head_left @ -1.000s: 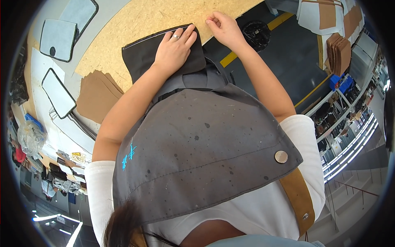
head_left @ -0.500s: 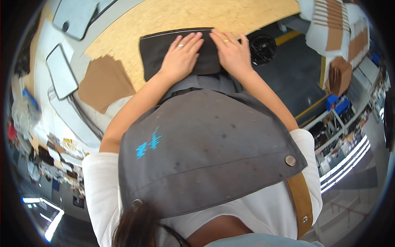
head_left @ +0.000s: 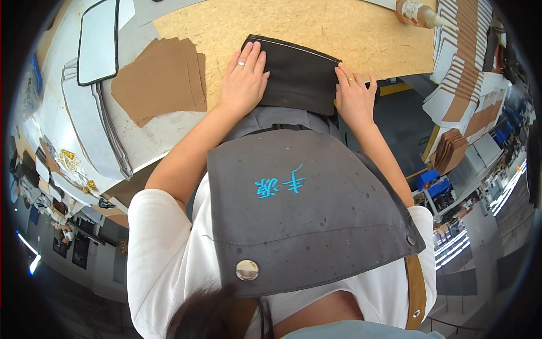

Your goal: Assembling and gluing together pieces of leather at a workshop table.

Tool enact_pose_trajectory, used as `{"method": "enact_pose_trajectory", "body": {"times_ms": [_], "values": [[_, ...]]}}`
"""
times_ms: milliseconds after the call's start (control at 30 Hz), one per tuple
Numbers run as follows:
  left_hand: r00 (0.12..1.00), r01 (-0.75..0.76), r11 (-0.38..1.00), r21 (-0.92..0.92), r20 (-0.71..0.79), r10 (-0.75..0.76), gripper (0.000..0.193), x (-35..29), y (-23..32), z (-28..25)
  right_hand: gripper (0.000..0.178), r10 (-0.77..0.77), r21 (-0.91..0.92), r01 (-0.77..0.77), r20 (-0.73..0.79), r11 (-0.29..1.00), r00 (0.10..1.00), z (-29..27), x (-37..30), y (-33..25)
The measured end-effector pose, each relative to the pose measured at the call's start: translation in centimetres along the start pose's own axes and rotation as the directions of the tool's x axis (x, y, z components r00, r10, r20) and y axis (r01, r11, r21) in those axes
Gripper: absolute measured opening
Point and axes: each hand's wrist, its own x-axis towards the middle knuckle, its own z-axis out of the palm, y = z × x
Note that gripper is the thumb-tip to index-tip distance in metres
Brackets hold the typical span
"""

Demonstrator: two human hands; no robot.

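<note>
A flat, black, leather-like panel [head_left: 296, 76] with a pale line along its far edge lies at the near side of the table, over my apron. My left hand [head_left: 244, 82] rests flat across its left end, fingers stretched toward the far left corner and thumb apart. At the opposite end, my right hand [head_left: 355, 97] touches the far right corner with its fingertips; the little finger stands away from the others. The underside of the panel is hidden.
Left of the panel lies a fanned stack of brown sheets [head_left: 155, 82], beside black-edged white panels [head_left: 99, 42]. A bottle [head_left: 415, 12] lies at the far right, near rows of brown-and-white pieces [head_left: 460, 62]. The tan board [head_left: 339, 34] spans the table beyond the panel.
My hands have moved apart: the left now lies at the panel's left end, the right at its far right corner. The view has shifted, and the panel now slants down to the right.
</note>
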Motion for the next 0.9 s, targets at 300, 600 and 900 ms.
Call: {"method": "enact_pose_trajectory", "body": {"times_ms": [300, 600, 900], "values": [[0.999, -0.040, 0.999, 0.032, -0.005, 0.040, 0.035, 0.5, -0.8, -0.6, 0.045, -0.175, 0.385, 0.218, -0.145, 0.897, 0.974, -0.6, 7.0, -7.8], [0.988, -0.136, 0.965, -0.223, 0.047, 0.150, 0.038, 1.0, -2.7, -0.1, 0.047, -0.248, 0.141, 0.258, -0.079, 0.956, 0.965, 0.6, 7.2, -9.1], [0.991, -0.126, 0.979, -0.161, 0.013, 0.130, 0.034, 0.3, -0.8, -0.2, 0.023, -0.101, 0.473, 0.127, -0.080, 0.872, 0.992, -0.8, 10.4, -8.6]]}}
